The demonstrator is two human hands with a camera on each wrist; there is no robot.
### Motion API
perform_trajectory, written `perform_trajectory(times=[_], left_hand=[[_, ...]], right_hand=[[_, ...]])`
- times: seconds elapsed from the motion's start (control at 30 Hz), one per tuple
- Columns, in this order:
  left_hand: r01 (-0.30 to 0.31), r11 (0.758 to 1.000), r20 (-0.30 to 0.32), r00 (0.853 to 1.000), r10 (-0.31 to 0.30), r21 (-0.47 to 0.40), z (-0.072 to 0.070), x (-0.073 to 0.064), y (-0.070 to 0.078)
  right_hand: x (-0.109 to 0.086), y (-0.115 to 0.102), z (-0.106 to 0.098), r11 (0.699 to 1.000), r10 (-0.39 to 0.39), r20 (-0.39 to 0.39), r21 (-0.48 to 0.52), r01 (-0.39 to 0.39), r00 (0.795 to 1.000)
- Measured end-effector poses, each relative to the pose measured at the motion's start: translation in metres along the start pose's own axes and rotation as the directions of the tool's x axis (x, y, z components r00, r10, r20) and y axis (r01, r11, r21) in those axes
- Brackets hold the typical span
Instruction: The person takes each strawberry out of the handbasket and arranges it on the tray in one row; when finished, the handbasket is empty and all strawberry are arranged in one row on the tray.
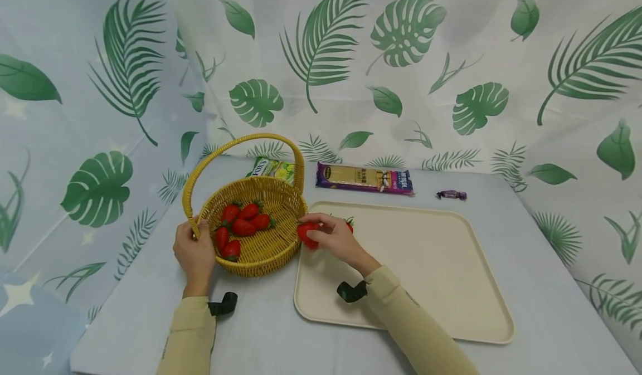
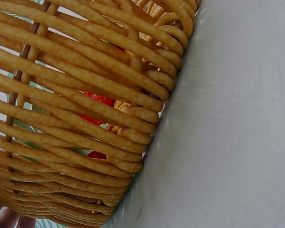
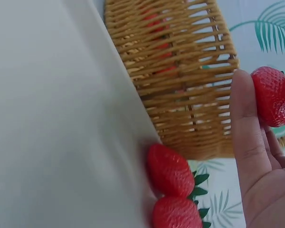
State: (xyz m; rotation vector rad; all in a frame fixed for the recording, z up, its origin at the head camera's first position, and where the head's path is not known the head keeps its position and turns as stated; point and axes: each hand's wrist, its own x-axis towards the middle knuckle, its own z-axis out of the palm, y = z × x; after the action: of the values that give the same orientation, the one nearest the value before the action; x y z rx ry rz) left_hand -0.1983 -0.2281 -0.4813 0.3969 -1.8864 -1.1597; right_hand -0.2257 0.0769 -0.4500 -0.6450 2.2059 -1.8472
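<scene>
Well — pinched in the right hand [image 1: 339, 242], a strawberry [image 1: 306, 234] hangs beside the basket [image 1: 263, 266] the left hand [image 1: 195, 253] grips.

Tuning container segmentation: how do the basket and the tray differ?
The basket is round, yellow and woven; the tray is rectangular, cream and smooth.
The basket has a tall arched handle; the tray shows none.
The left hand grips the basket; no hand grips the tray.
Shared: both carry strawberries.
</scene>
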Motion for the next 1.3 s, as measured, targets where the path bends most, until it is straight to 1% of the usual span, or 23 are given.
perform_trajectory(times=[0.1, 0.27, 0.4, 0.53, 0.63, 0.7, 0.8, 0.93, 1.03, 1.17, 1.23, 1.3], left_hand=[[0.004, 1.000, -0.001, 1.000, -0.004, 0.004, 0.000, 0.000, 0.000], [0.005, 1.000, -0.002, 1.000, -0.005, 0.008, -0.001, 0.000, -0.001], [0.003, 1.000, -0.004, 1.000, -0.003, 0.003, -0.001, 0.000, -0.001], [-0.002, 1.000, -0.009, 1.000, 0.002, 0.002, 0.000, 0.000, -0.003], [-0.004, 1.000, -0.011, 1.000, 0.004, 0.003, 0.000, 0.000, -0.002], [0.000, 1.000, -0.007, 1.000, 0.000, 0.000, 0.000, 0.001, -0.001], [0.011, 1.000, 0.004, 1.000, -0.011, -0.009, -0.001, 0.001, 0.000], [0.013, 1.000, 0.008, 1.000, -0.013, -0.018, -0.001, 0.002, 0.002], [0.007, 1.000, 0.007, 1.000, -0.007, -0.017, -0.001, 0.002, 0.002], [0.009, 1.000, 0.009, 1.000, -0.009, -0.017, -0.001, 0.001, 0.002], [0.012, 1.000, 0.012, 1.000, -0.012, -0.017, -0.001, 0.000, 0.002], [0.010, 1.000, 0.014, 1.000, -0.010, -0.015, -0.001, 0.000, 0.003]], right_hand=[[-0.003, 0.005, -0.004, 1.000, 0.005, -0.025, 0.025, -0.004, 1.000], [-0.007, 0.016, -0.009, 0.996, 0.031, -0.038, 0.085, -0.027, 0.999], [-0.008, 0.022, -0.013, 0.996, 0.023, -0.069, 0.092, -0.017, 0.997], [-0.008, 0.027, -0.018, 0.998, 0.010, -0.125, 0.057, -0.003, 0.992], [-0.007, 0.031, -0.022, 1.000, 0.022, -0.169, 0.007, -0.021, 0.985], [-0.008, 0.030, -0.024, 0.999, 0.042, -0.189, -0.008, -0.044, 0.981], [-0.012, 0.021, -0.024, 0.997, 0.063, -0.214, -0.020, -0.068, 0.975], [-0.016, 0.010, -0.023, 0.996, 0.070, -0.242, -0.040, -0.082, 0.968], [-0.013, 0.020, -0.024, 0.995, 0.079, -0.246, -0.031, -0.090, 0.966], [-0.009, 0.038, -0.028, 0.997, 0.065, -0.256, -0.024, -0.074, 0.964], [-0.009, 0.043, -0.031, 0.998, 0.048, -0.282, -0.021, -0.057, 0.958], [-0.010, 0.045, -0.034, 0.999, 0.036, -0.319, -0.011, -0.042, 0.947]])
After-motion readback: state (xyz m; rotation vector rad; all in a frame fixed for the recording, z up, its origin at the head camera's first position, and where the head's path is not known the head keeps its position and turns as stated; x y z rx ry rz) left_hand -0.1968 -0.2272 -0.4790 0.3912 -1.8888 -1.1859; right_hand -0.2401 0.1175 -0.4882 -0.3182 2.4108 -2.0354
